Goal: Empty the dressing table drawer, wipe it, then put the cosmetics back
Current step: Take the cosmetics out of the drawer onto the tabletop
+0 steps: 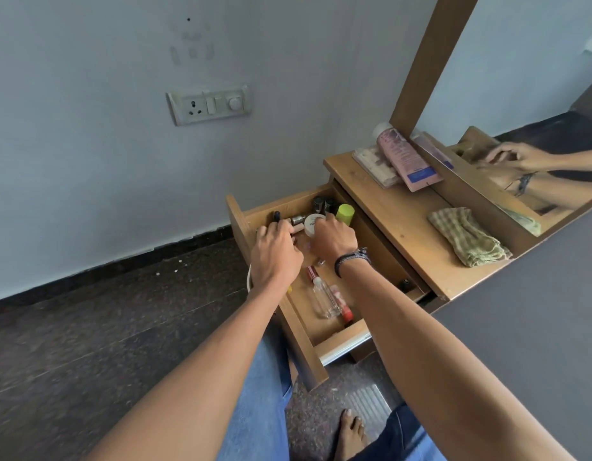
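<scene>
The wooden drawer is pulled out from the dressing table. Both hands reach into its far half. My left hand is closed around small items, with a black tube sticking out past its fingers. My right hand has its fingers on a white round jar. A lime-green cap and two dark bottles stand at the far end. A clear glass bottle, a pink lip tube and a red-capped tube lie in the near half.
On the tabletop lie a pink tube, a flat palette box and a folded checked cloth. A mirror in a wooden frame stands behind. A wall socket is at the left. My bare foot rests on the dark floor.
</scene>
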Demonstrator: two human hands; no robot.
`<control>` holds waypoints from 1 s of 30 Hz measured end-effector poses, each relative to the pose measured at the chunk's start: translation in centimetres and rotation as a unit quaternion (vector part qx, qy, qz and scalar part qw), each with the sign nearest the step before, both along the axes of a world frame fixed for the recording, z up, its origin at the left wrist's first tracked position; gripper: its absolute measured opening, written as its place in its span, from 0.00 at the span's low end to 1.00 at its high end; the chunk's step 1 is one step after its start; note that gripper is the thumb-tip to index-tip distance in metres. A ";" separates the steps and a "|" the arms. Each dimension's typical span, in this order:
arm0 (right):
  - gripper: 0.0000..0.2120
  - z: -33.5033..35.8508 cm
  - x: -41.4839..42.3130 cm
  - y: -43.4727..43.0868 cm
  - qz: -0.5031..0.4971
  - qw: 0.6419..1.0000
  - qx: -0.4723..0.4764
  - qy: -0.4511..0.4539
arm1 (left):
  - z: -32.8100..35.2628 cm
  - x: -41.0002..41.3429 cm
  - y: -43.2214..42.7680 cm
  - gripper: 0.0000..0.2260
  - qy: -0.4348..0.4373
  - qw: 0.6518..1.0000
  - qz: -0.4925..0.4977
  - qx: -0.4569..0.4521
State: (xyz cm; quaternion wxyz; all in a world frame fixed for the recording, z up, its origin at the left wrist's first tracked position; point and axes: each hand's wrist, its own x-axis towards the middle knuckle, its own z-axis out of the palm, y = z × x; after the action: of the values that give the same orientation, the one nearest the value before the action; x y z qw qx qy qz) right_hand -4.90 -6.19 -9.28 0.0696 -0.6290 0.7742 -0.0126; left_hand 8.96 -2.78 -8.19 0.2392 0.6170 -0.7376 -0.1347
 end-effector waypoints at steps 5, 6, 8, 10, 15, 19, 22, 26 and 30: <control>0.14 -1.0 0.7 -1.1 -0.026 0.999 -0.019 0.017 | 0.0 0.0 0.1 0.12 0.010 1.000 -0.004 0.003; 0.14 -1.1 0.8 -1.1 -0.032 0.999 -0.027 0.015 | 0.1 0.0 0.0 0.12 0.011 1.000 -0.003 0.004; 0.13 -1.2 0.8 -1.0 -0.042 0.998 -0.042 0.005 | 0.0 0.0 0.0 0.11 0.015 1.000 -0.002 0.005; 0.14 -1.0 0.8 -0.5 -0.043 0.997 -0.057 -0.004 | 0.1 0.0 0.0 0.11 0.021 1.000 0.001 0.005; 0.18 -0.5 1.1 1.4 -0.043 0.992 -0.114 -0.024 | 0.2 0.0 0.0 0.11 0.033 0.999 0.013 0.007; 0.20 1.0 1.1 3.3 -0.052 0.985 -0.156 -0.055 | 0.4 -0.1 -0.1 0.12 0.031 0.999 0.018 0.012; 0.23 2.4 0.4 5.1 -0.049 0.976 -0.199 -0.068 | 0.4 -0.2 -0.1 0.14 0.026 0.999 0.019 0.016; 0.25 4.4 -2.7 6.8 -0.068 0.958 -0.264 -0.088 | 0.4 -0.1 -0.1 0.15 0.018 1.000 0.011 0.013; 0.23 5.3 -7.1 7.3 -0.157 0.938 -0.292 -0.102 | 0.4 -0.1 -0.1 0.13 0.015 1.000 0.014 0.020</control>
State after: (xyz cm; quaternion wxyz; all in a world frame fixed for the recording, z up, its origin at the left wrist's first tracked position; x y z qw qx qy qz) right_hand -12.03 1.09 -3.96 -0.0412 -0.4876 0.8139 -0.3132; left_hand 8.86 -2.92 -7.83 0.2391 0.6299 -0.7224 -0.1553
